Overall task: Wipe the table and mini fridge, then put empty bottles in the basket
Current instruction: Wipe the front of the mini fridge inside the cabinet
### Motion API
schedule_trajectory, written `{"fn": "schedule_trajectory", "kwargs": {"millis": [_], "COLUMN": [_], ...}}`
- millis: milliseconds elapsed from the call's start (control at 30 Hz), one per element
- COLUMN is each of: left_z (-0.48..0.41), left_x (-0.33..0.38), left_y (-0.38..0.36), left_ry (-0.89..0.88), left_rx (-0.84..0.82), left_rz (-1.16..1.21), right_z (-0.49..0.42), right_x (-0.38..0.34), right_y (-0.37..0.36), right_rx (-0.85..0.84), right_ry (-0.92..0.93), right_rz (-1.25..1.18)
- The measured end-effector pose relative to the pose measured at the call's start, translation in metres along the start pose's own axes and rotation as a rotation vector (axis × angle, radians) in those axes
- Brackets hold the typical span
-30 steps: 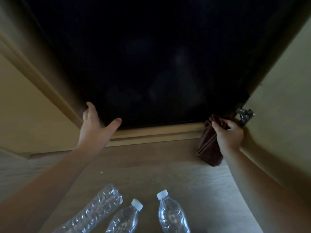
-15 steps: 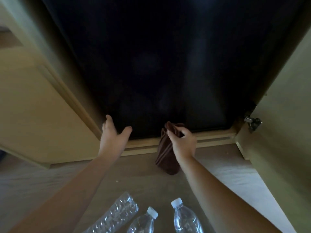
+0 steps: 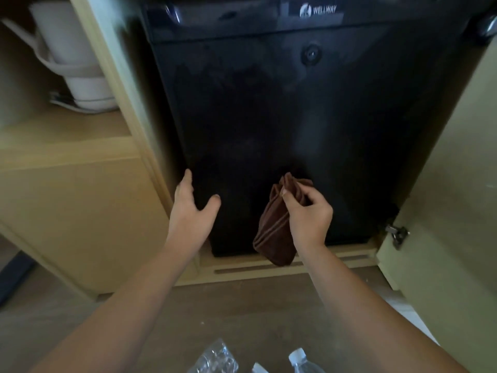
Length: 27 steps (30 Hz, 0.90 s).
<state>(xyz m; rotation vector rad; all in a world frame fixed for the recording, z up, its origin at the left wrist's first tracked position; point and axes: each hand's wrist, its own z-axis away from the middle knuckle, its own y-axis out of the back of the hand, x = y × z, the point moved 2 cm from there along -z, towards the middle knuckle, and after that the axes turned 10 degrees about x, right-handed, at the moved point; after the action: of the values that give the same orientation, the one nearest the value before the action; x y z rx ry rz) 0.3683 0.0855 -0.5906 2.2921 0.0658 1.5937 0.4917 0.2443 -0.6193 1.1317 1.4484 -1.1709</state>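
"WELLWAY" logo on the black mini fridge (image 3: 295, 109) top panel

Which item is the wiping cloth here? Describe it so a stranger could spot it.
Start at the black mini fridge set into the wooden cabinet. Low on its door, the right hand pinches a bunched brown cloth that hangs down. It is the only soft, brown thing; the left hand beside it is empty.

mini fridge (image 3: 282, 125) door bare, cabinet door (image 3: 457, 211) flanking right
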Motion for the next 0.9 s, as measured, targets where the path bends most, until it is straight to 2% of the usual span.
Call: {"fn": "schedule_trajectory", "kwargs": {"millis": [133,233,533,667,767,900], "left_z": [-0.007,-0.012,-0.018,-0.018,-0.019,-0.02], "left_x": [0.031,0.057,0.112,0.113,0.113,0.112], "left_y": [0.012,0.02,0.024,0.023,0.022,0.016], "left_ry": [-0.075,-0.171,-0.118,-0.021,0.016,0.005], "left_rx": [0.021,0.058,0.106,0.079,0.081,0.124], "left_rz": [0.057,0.005,0.099,0.202,0.255,0.291], "right_z": [-0.008,-0.015,-0.025,-0.031,-0.027,-0.024], "right_x": [-0.048,-0.09,-0.207,-0.218,-0.211,-0.201], "right_y": [-0.003,-0.002,-0.011,-0.034,-0.04,-0.04], "right_rx": [-0.011,0.026,0.366,0.377,0.399,0.321], "right_ry": [0.151,0.247,0.503,0.501,0.627,0.784], "right_rz": [-0.051,-0.102,-0.319,-0.165,-0.099,0.02]}}
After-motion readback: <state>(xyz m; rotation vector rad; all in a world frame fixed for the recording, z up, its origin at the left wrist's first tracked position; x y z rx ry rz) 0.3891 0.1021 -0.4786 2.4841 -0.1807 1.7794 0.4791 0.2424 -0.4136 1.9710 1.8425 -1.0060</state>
